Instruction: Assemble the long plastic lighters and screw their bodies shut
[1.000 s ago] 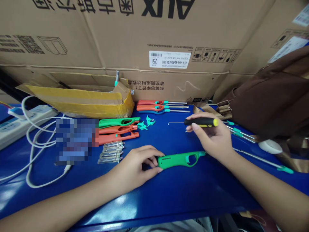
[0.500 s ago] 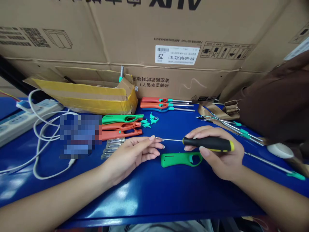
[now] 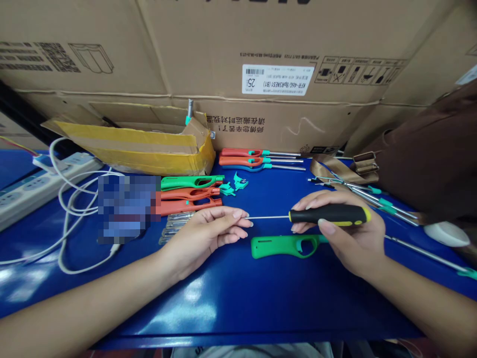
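Observation:
My right hand (image 3: 346, 233) grips the black and yellow handle of a screwdriver (image 3: 330, 215), held level above the blue table (image 3: 261, 298). Its thin metal shaft points left. My left hand (image 3: 208, 231) pinches the shaft's tip between thumb and fingers. A green plastic lighter shell (image 3: 286, 245) lies flat on the table just below the screwdriver, its right end under my right hand's fingers.
Green and orange shells (image 3: 190, 194), small teal parts (image 3: 233, 185) and metal tubes (image 3: 175, 223) lie left of centre. Assembled lighters (image 3: 257, 160) lie at the back, metal rods (image 3: 372, 196) right. A taped cardboard box (image 3: 137, 144), power strip (image 3: 40, 179) with white cables, brown bag (image 3: 428, 149).
My left hand left the green shell and took the screwdriver's tip. My right hand brought the screwdriver down and nearer, over the shell.

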`<state>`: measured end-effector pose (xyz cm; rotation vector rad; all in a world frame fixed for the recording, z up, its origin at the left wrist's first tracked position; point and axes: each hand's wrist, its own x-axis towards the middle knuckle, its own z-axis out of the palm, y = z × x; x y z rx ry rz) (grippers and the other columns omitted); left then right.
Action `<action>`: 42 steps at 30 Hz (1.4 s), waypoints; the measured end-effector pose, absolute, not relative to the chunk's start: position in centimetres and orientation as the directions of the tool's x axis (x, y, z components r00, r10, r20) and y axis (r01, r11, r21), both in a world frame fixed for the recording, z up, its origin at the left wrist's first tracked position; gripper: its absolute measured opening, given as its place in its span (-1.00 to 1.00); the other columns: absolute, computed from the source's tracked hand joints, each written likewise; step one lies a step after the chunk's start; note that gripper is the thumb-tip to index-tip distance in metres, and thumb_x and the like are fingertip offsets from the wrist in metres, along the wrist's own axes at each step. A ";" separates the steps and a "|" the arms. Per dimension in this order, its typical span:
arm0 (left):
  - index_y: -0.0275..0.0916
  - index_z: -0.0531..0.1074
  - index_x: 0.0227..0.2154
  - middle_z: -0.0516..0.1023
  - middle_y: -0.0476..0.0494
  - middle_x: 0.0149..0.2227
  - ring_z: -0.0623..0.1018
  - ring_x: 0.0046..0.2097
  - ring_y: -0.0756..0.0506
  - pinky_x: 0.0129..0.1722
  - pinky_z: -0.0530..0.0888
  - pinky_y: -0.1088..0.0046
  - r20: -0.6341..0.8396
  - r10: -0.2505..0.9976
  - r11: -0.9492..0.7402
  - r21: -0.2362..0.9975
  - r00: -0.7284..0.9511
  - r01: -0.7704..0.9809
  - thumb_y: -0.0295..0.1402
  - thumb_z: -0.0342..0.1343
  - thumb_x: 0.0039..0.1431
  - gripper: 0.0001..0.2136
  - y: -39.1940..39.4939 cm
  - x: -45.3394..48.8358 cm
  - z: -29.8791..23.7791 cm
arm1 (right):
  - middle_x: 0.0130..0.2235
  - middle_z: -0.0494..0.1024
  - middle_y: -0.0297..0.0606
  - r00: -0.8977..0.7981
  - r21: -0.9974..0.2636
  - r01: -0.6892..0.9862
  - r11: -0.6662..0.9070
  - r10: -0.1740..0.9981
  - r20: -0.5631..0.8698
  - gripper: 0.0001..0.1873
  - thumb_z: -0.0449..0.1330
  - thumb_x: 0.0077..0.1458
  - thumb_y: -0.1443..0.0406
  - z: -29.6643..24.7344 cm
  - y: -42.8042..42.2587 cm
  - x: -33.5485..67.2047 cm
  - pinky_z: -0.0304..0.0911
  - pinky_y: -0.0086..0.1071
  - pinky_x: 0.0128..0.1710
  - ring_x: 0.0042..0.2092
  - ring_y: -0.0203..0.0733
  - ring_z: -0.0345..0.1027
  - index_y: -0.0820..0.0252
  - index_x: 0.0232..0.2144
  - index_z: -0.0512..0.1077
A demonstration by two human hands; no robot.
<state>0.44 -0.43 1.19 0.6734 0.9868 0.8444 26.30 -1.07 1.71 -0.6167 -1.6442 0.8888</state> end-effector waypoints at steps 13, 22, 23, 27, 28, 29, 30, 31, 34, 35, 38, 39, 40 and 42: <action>-0.33 0.62 -0.28 0.73 -0.15 -0.28 0.71 -0.34 0.04 -0.29 0.66 0.66 -0.544 0.800 0.590 0.635 0.254 -0.499 -0.56 0.07 0.41 -0.78 -0.3 0.8 1.5 | -0.05 0.64 -0.09 -0.458 -0.652 0.074 0.755 0.606 0.650 -0.59 0.25 0.19 0.50 2.2 -0.9 26.2 0.63 -0.23 -0.13 -0.05 -0.08 0.60 0.10 0.06 0.50; -0.34 0.61 -0.25 0.72 -0.15 -0.30 0.71 -0.38 0.03 -0.33 0.66 0.66 -0.542 0.799 0.591 0.627 0.261 -0.508 -0.58 0.05 0.41 -0.78 -0.2 0.8 1.2 | -0.07 0.66 -0.11 -0.455 -0.610 0.125 0.783 0.591 0.666 -0.57 0.26 0.17 0.49 2.3 -1.0 26.4 0.62 -0.20 -0.12 -0.05 -0.04 0.60 0.06 0.06 0.50; -0.33 0.61 -0.25 0.73 -0.15 -0.30 0.71 -0.38 0.04 -0.33 0.66 0.66 -0.539 0.801 0.589 0.629 0.262 -0.507 -0.58 0.05 0.41 -0.77 -0.2 0.8 1.2 | -0.07 0.66 -0.11 -0.455 -0.613 0.124 0.780 0.594 0.664 -0.57 0.26 0.17 0.48 2.3 -1.0 26.4 0.63 -0.19 -0.14 -0.05 -0.04 0.60 0.06 0.06 0.50; -0.33 0.61 -0.26 0.73 -0.15 -0.30 0.71 -0.39 0.04 -0.34 0.66 0.66 -0.537 0.802 0.588 0.632 0.263 -0.505 -0.58 0.05 0.41 -0.77 -0.2 0.8 1.2 | -0.08 0.66 -0.09 -0.456 -0.603 0.127 0.787 0.587 0.669 -0.57 0.26 0.16 0.50 2.5 -1.0 26.3 0.63 -0.22 -0.17 -0.06 -0.05 0.60 0.08 0.05 0.50; -0.33 0.61 -0.25 0.73 -0.15 -0.29 0.70 -0.39 0.04 -0.34 0.66 0.66 -0.538 0.800 0.590 0.631 0.264 -0.503 -0.58 0.04 0.41 -0.77 -0.2 0.8 1.2 | -0.08 0.66 -0.09 -0.458 -0.594 0.135 0.793 0.582 0.672 -0.57 0.26 0.15 0.50 2.5 -1.0 26.3 0.62 -0.22 -0.17 -0.06 -0.05 0.61 0.08 0.05 0.50; -0.33 0.60 -0.25 0.73 -0.15 -0.29 0.70 -0.40 0.04 -0.34 0.66 0.66 -0.539 0.799 0.592 0.631 0.266 -0.501 -0.58 0.04 0.41 -0.78 -0.2 0.7 1.3 | -0.09 0.67 -0.09 -0.460 -0.583 0.144 0.799 0.576 0.676 -0.57 0.26 0.14 0.50 2.6 -1.0 26.3 0.62 -0.22 -0.17 -0.07 -0.04 0.61 0.08 0.04 0.50; -0.33 0.60 -0.25 0.73 -0.16 -0.29 0.70 -0.40 0.04 -0.35 0.66 0.66 -0.539 0.798 0.594 0.631 0.268 -0.500 -0.58 0.04 0.41 -0.78 -0.3 0.7 1.3 | -0.10 0.67 -0.10 -0.463 -0.573 0.152 0.805 0.570 0.679 -0.57 0.26 0.14 0.49 2.6 -1.0 26.3 0.61 -0.22 -0.16 -0.08 -0.04 0.61 0.07 0.04 0.50; -0.33 0.60 -0.25 0.72 -0.16 -0.28 0.70 -0.40 0.04 -0.35 0.66 0.67 -0.539 0.798 0.595 0.631 0.270 -0.498 -0.58 0.05 0.41 -0.78 -0.3 0.7 1.3 | -0.11 0.68 -0.10 -0.467 -0.562 0.157 0.812 0.563 0.682 -0.57 0.26 0.14 0.49 2.7 -1.0 26.3 0.61 -0.22 -0.16 -0.08 -0.04 0.62 0.07 0.03 0.50; -0.33 0.60 -0.24 0.72 -0.16 -0.27 0.69 -0.40 0.05 -0.35 0.65 0.67 -0.536 0.799 0.594 0.634 0.273 -0.494 -0.57 0.05 0.41 -0.79 -0.3 0.7 1.3 | -0.13 0.69 -0.11 -0.479 -0.543 0.164 0.823 0.548 0.686 -0.56 0.26 0.13 0.50 2.9 -1.0 26.2 0.60 -0.23 -0.15 -0.09 -0.04 0.62 0.07 0.04 0.49; -0.33 0.59 -0.24 0.72 -0.16 -0.27 0.69 -0.40 0.05 -0.35 0.65 0.67 -0.536 0.799 0.594 0.635 0.273 -0.493 -0.57 0.06 0.41 -0.80 -0.3 0.7 1.3 | -0.14 0.69 -0.12 -0.483 -0.542 0.166 0.824 0.547 0.684 -0.56 0.26 0.12 0.50 2.9 -1.0 26.2 0.60 -0.23 -0.15 -0.09 -0.05 0.62 0.07 0.04 0.49; -0.32 0.59 -0.22 0.73 -0.16 -0.26 0.69 -0.39 0.05 -0.34 0.65 0.67 -0.536 0.798 0.596 0.639 0.275 -0.486 -0.56 0.06 0.41 -0.81 -0.3 0.7 1.2 | -0.13 0.69 -0.10 -0.490 -0.542 0.163 0.824 0.544 0.681 -0.55 0.26 0.11 0.51 3.0 -1.0 26.3 0.60 -0.25 -0.14 -0.08 -0.06 0.62 0.10 0.03 0.49; -0.32 0.59 -0.22 0.73 -0.15 -0.26 0.69 -0.39 0.05 -0.34 0.65 0.67 -0.536 0.798 0.597 0.640 0.276 -0.483 -0.56 0.07 0.41 -0.81 -0.3 0.7 1.2 | -0.13 0.69 -0.09 -0.492 -0.543 0.161 0.824 0.544 0.680 -0.55 0.26 0.11 0.51 3.0 -1.0 26.3 0.60 -0.25 -0.14 -0.08 -0.06 0.62 0.10 0.04 0.49; -0.31 0.59 -0.22 0.73 -0.14 -0.26 0.69 -0.39 0.05 -0.34 0.65 0.67 -0.534 0.798 0.598 0.642 0.279 -0.480 -0.56 0.07 0.41 -0.81 -0.3 0.7 1.2 | -0.12 0.68 -0.09 -0.494 -0.543 0.162 0.824 0.544 0.678 -0.55 0.26 0.11 0.51 3.0 -1.0 26.3 0.59 -0.24 -0.14 -0.08 -0.06 0.62 0.10 0.04 0.49; -0.30 0.59 -0.22 0.73 -0.13 -0.26 0.69 -0.40 0.05 -0.35 0.65 0.66 -0.528 0.799 0.597 0.649 0.286 -0.471 -0.54 0.06 0.42 -0.81 -0.3 0.7 1.1 | -0.12 0.69 -0.09 -0.497 -0.541 0.168 0.824 0.545 0.675 -0.55 0.26 0.12 0.50 2.9 -1.0 26.3 0.59 -0.23 -0.15 -0.08 -0.04 0.62 0.08 0.04 0.48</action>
